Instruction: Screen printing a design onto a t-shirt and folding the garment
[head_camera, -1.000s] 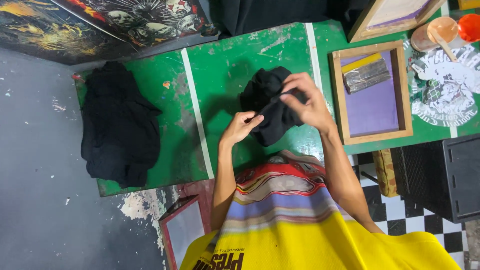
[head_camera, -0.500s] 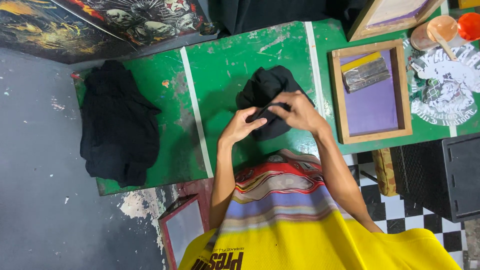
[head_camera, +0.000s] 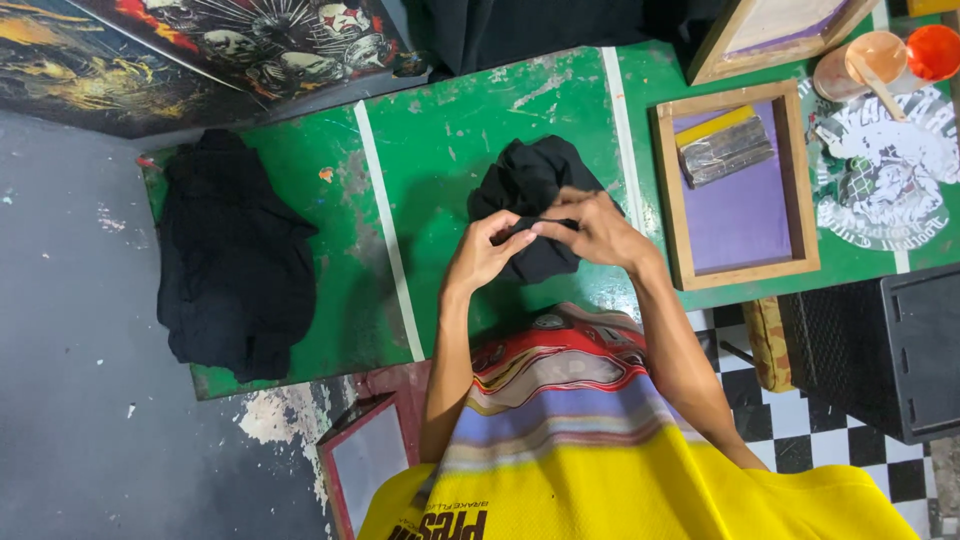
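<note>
A crumpled black garment (head_camera: 530, 190) lies on the green table (head_camera: 440, 130) in front of me. My left hand (head_camera: 485, 252) and my right hand (head_camera: 590, 225) are both closed on a stretched edge of it, close together at its near side. The fabric bunches up above my fingers. A second pile of black garments (head_camera: 235, 260) rests at the table's left end, out of reach of both hands.
A wooden-framed purple printing screen (head_camera: 740, 190) holds a squeegee (head_camera: 722, 145). A printed white design (head_camera: 880, 170), a cup with a stick (head_camera: 862, 62) and an orange lid (head_camera: 932, 50) sit far right. A small frame (head_camera: 365, 465) leans below the table. A black box (head_camera: 900, 350) stands right.
My hands have come closer together on the garment's edge, the right hand moving left and toward me. The garment has shifted slightly and looks more bunched.
</note>
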